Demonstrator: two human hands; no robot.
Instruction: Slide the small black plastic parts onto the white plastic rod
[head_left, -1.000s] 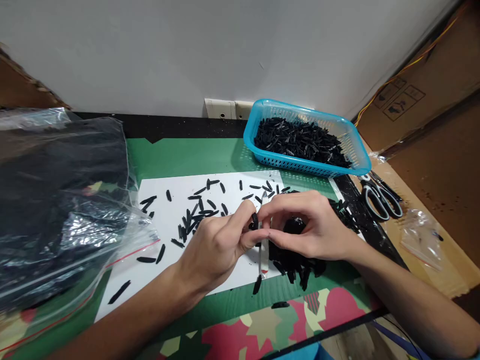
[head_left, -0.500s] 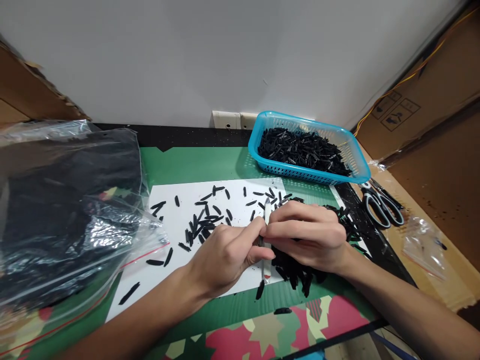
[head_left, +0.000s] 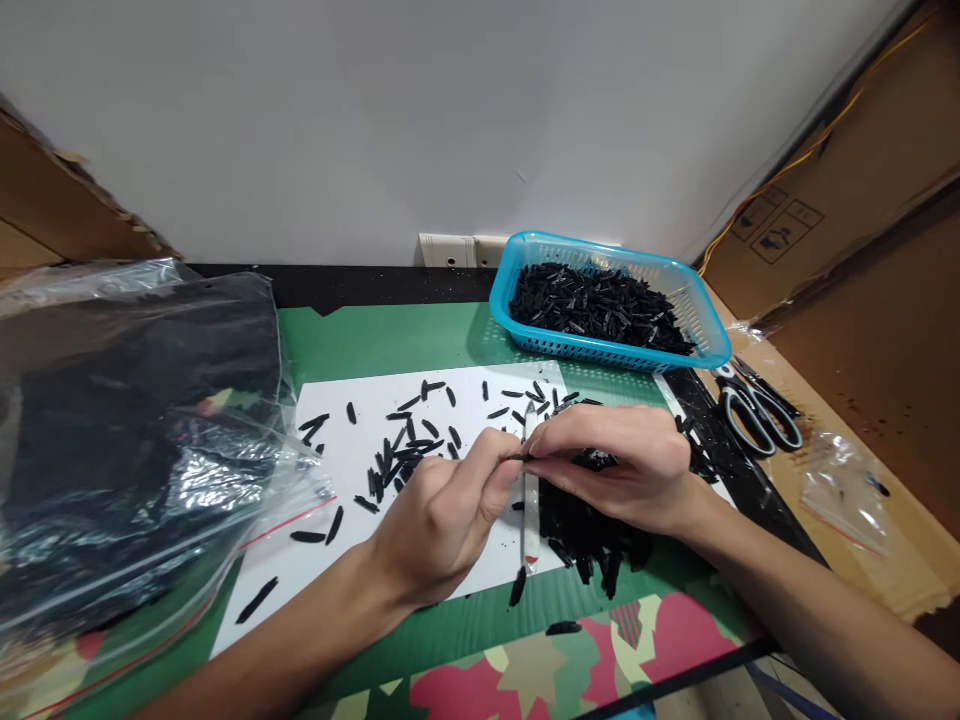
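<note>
Between the fingertips of my two hands is a small black piece [head_left: 523, 457]. My left hand [head_left: 450, 500] pinches its left end, and my right hand [head_left: 619, 460] pinches the right end. Beneath them a white pen-like tool [head_left: 531, 520] lies upright in view on the white paper [head_left: 480, 580]. Loose black pieces [head_left: 409, 450] are scattered on the paper left of the tool. A dense dark pile [head_left: 592, 530] sits under and beside my right hand, partly hidden by it.
A blue basket [head_left: 611, 355] of black pieces stands at the back right. Scissors [head_left: 757, 410] and a small clear bag [head_left: 844, 495] lie to the right. A large plastic bag [head_left: 135, 430] with dark contents covers the left. Cardboard [head_left: 862, 200] stands at the right.
My fingers have lifted off the white tool and come together around the small black piece. The tool now shows more fully below my hands. The view has shifted slightly.
</note>
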